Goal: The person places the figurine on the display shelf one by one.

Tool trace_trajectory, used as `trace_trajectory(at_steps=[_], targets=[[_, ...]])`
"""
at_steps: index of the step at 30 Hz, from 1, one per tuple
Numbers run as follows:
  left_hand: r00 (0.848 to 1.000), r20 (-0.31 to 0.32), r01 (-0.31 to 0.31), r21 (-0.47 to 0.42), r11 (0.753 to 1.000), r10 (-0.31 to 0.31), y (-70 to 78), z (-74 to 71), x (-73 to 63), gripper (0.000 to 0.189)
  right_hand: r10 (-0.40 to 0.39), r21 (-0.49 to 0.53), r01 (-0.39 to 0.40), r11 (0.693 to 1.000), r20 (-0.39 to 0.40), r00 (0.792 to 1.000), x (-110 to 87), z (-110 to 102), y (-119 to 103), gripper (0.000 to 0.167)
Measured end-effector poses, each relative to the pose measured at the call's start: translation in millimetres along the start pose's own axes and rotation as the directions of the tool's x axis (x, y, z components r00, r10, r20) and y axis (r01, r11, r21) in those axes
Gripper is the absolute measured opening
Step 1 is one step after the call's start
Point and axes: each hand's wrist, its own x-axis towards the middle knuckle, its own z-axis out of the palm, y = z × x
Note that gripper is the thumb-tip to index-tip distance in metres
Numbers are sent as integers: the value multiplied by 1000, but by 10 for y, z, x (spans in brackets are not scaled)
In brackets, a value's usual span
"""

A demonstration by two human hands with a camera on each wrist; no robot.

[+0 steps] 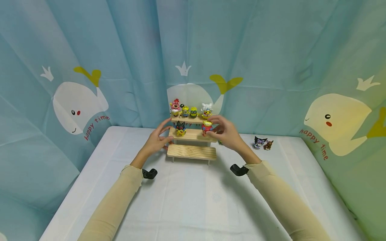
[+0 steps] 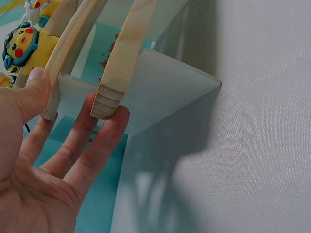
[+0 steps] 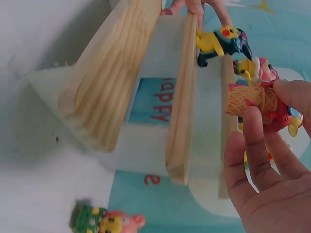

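Observation:
A three-step wooden display stand [image 1: 192, 151] with whitish side supports faces me. My left hand [image 1: 155, 142] grips its left end: in the left wrist view the thumb [image 2: 36, 85] lies on the middle step, with fingers reaching beneath it and against the bottom step. My right hand [image 1: 226, 134] pinches a figurine with a red body and waffle-cone base [image 3: 252, 99], tilted beside the steps; whether it touches wood I cannot tell. On the middle step's left stands a yellow figurine with a black-eared hood [image 1: 180, 129].
Along the top step stand a pink bear figurine [image 1: 175, 107], two minion figurines [image 1: 193, 112] and a white-topped yellow figurine [image 1: 206, 111]. A green-and-pink figurine [image 3: 107, 221] lies by the stand's right side. Farther right are a black-hooded figurine [image 1: 260, 143] and a brown one [image 1: 268, 145].

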Motion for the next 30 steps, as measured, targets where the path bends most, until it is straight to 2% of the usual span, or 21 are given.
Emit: trace_trajectory(at_steps=[15,30], targets=[[1000,5,13,-34,999,-13,5,-4,-6,78,38,20,-39,999,33,999,198,329,36,43],[1000,8,7,-37,999,-7,-8,-4,5,78,63,42,-63,997,-12,998,213,519,92,44]])
